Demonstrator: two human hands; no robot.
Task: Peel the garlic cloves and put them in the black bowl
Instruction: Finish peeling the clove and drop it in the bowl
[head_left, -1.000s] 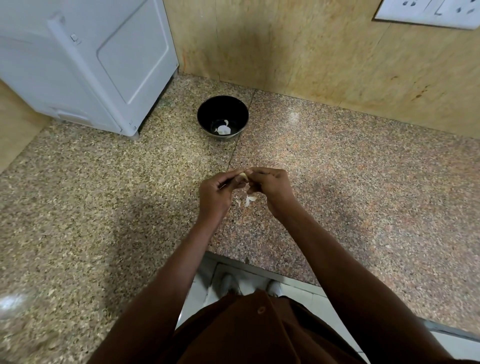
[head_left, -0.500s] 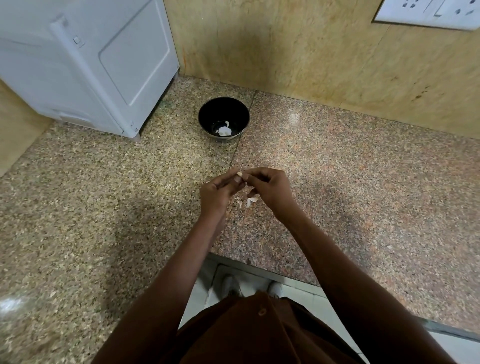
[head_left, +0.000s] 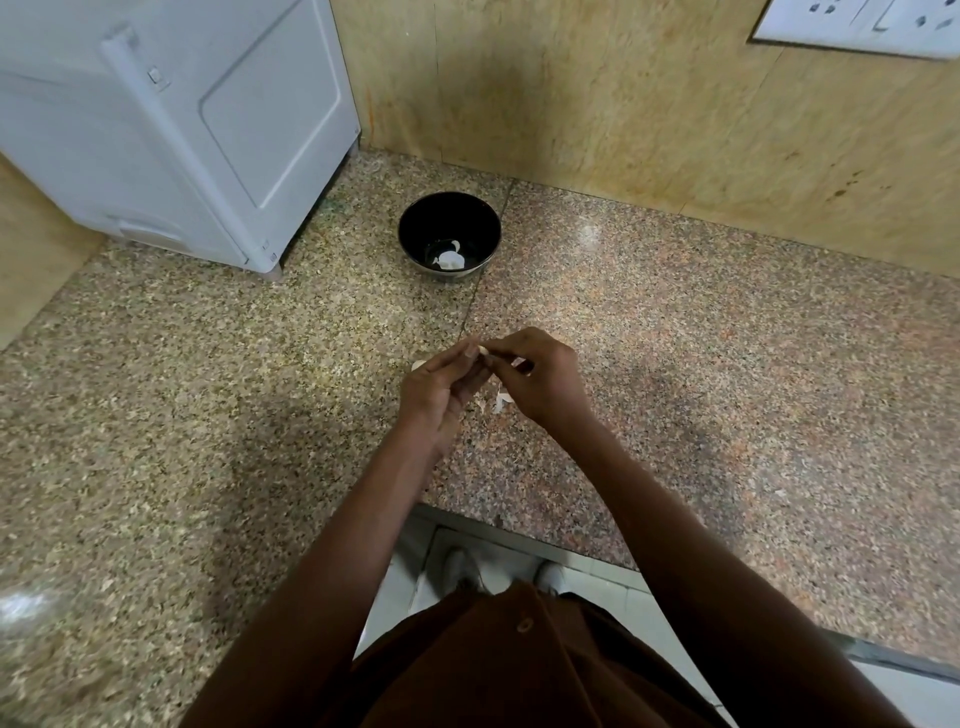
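In the head view, both hands meet above the middle of the speckled granite countertop (head_left: 727, 364), a short way in from its front edge. The left hand (head_left: 436, 387) and the right hand (head_left: 540, 376) pinch one small pale garlic clove (head_left: 483, 350) between their fingertips. Thin whitish scraps of garlic skin (head_left: 501, 401) lie on the counter just below the hands. The round black bowl (head_left: 450, 221) stands well behind them, near the back edge by the tan stone wall (head_left: 623, 104), with a peeled white clove (head_left: 450, 260) on its bottom. A white appliance (head_left: 171, 119) occupies the back left corner.
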